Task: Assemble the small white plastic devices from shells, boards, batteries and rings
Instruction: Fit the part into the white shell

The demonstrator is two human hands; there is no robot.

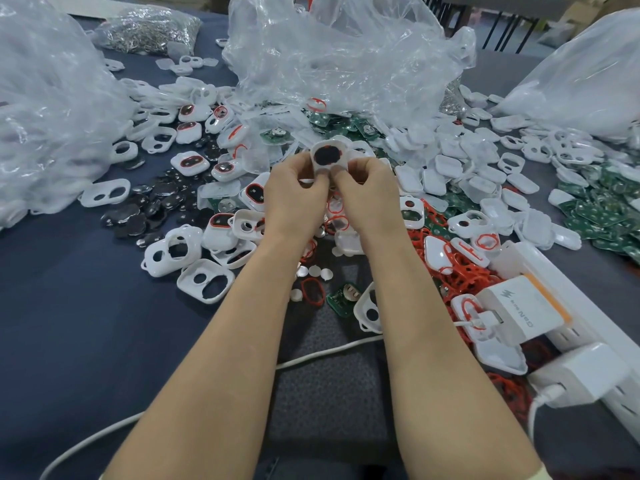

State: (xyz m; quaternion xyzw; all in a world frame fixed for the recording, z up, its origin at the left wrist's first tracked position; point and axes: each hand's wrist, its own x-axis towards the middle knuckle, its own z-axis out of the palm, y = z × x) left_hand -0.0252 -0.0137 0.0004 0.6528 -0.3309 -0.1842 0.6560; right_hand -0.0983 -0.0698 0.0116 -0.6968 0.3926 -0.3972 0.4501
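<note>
Dark blue tabletop (69,323) lies strewn with loose shells (206,284); at centre the left hand (296,192) and right hand (367,192) both pinch one white shell (327,156) by its near edge; it stands upright just beyond both grips, equally near each, dark face toward the person

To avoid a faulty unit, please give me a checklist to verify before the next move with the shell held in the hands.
1. Left hand and right hand both pinch the white shell: ok.
2. Dark insert fills its large opening: ok.
3. Red ring seated all around the insert: cannot tell, only part shows.
4. Parts behind the insert: cannot tell, hidden.
5. Loose green boards lie on the table: ok.
</note>
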